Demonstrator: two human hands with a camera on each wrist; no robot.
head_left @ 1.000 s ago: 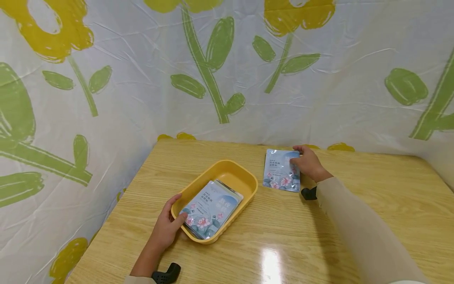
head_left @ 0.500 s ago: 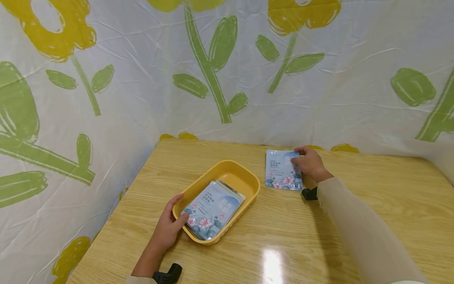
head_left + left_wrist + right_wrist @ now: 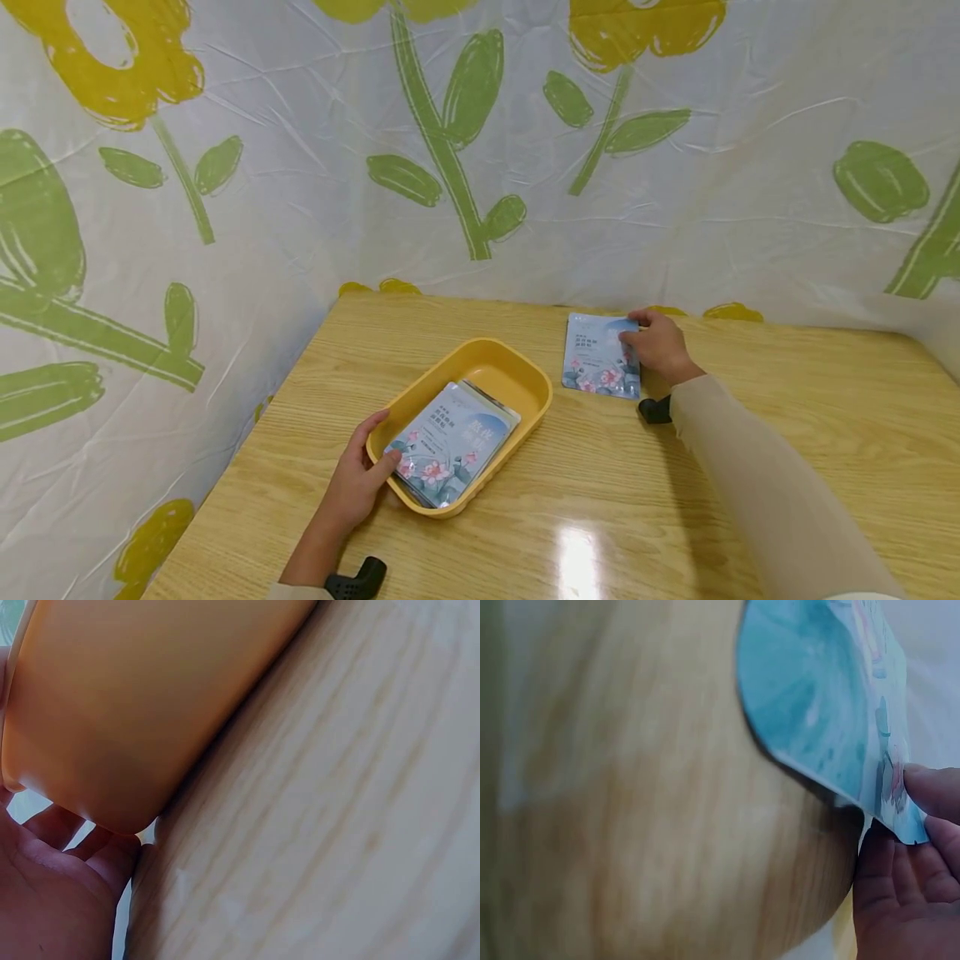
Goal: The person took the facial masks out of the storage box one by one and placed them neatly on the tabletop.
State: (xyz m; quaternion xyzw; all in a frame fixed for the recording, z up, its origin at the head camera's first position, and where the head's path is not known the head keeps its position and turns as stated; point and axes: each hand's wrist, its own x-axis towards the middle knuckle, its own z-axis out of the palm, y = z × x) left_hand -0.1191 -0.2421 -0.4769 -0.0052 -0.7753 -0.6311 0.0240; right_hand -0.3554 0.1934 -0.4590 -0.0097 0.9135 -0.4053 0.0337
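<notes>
The right hand (image 3: 660, 343) has its grip clamped on a blue packet (image 3: 596, 357), tilted over the worktop (image 3: 832, 400) beside the yellow tub (image 3: 517, 382). The packet's near edge shows a bit higher than a second ago. The left hand (image 3: 360, 475) still holds the tub.

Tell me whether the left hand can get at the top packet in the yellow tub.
Likely yes: the left hand holds the yellow tub by its rim, thumb close to the top packet, and no lid is in the way.
</notes>
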